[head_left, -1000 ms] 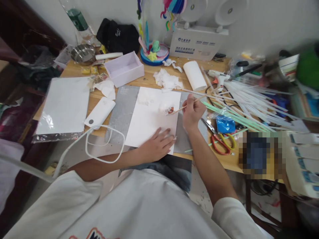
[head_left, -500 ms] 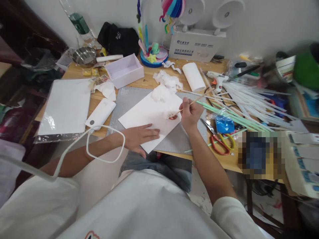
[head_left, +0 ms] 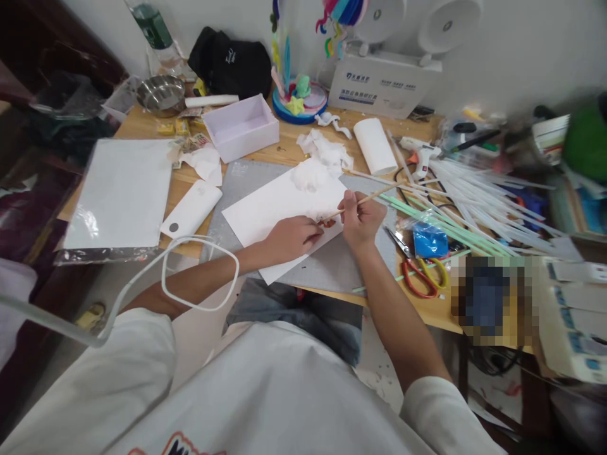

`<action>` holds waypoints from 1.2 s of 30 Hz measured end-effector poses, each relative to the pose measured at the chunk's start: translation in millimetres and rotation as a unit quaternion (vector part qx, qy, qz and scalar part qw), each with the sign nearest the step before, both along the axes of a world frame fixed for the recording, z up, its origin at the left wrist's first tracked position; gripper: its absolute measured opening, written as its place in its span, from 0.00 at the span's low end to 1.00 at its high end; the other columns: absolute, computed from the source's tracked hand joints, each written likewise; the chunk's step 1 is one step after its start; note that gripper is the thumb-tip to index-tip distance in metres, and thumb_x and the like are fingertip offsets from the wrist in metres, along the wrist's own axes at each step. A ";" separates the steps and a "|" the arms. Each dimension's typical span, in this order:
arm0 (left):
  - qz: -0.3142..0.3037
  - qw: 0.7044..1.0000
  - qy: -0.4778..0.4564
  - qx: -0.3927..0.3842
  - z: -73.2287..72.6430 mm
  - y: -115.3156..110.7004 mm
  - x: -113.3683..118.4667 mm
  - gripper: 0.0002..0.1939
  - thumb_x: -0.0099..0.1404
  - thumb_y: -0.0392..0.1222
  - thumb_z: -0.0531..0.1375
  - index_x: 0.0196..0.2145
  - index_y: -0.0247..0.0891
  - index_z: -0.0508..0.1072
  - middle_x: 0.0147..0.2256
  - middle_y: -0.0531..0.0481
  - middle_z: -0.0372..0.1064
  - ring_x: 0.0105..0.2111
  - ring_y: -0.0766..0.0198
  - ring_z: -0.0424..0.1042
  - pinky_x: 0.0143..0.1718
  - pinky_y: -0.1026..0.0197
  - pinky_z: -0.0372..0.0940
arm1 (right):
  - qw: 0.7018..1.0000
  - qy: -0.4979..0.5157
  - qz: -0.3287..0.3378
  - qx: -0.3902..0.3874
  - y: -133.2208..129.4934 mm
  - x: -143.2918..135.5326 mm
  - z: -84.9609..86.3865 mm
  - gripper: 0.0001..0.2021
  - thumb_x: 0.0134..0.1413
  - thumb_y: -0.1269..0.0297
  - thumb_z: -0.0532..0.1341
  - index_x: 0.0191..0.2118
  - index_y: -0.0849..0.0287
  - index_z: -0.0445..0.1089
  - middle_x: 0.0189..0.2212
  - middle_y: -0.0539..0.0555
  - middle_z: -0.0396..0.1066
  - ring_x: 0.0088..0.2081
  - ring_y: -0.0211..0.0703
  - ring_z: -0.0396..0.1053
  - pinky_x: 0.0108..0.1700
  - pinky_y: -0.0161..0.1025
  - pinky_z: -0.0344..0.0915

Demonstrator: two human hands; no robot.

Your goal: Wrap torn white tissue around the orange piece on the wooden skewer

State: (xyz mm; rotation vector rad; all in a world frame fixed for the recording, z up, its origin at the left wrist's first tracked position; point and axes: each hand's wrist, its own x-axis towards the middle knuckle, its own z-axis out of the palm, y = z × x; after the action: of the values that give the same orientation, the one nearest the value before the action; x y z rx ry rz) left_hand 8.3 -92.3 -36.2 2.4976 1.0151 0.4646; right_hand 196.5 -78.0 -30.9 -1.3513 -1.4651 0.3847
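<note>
My right hand [head_left: 364,220] grips a thin wooden stick [head_left: 382,191]. Its lower end meets a small reddish-brown patch with white bits [head_left: 327,223] on a white sheet [head_left: 253,218]. Beside that patch is my left hand [head_left: 290,240], resting over the sheet with its fingers curled together at the patch's edge. Whether anything is pinched in those fingers is hidden. A fluffy white clump, like cotton [head_left: 308,175], sits on the sheet's far part. Under the sheet lies a grey cutting mat [head_left: 327,268].
Scissors [head_left: 420,278], a glue gun [head_left: 420,155] and many pale strips [head_left: 478,196] lie right. Behind stand a lilac box [head_left: 241,129] and a white roll [head_left: 374,146]. A white cable [head_left: 199,308] loops above my left forearm. A white device [head_left: 192,210] lies left.
My left hand has moved right and away from me, from lying flat on the sheet to curled fingers at the brown patch. My right hand still holds the stick there. The view has shifted slightly.
</note>
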 end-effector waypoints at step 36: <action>0.031 0.998 -0.047 0.023 -9.6 13.1 -7.7 0.15 0.74 0.36 0.54 0.50 0.38 0.80 0.47 0.44 0.80 0.48 0.57 0.79 0.51 0.56 0.72 | 0.999 0.006 -0.038 0.018 2.0 1.3 -5.3 0.28 0.67 0.43 0.52 0.23 0.56 0.69 0.15 0.47 0.63 0.21 0.33 0.64 0.28 0.36 0.56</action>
State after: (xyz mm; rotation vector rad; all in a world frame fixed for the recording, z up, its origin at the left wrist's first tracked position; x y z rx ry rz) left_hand 0.6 -79.2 -45.8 2.4649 1.0578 0.6264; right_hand 197.7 -76.0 -36.3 -1.3701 -1.3988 0.3158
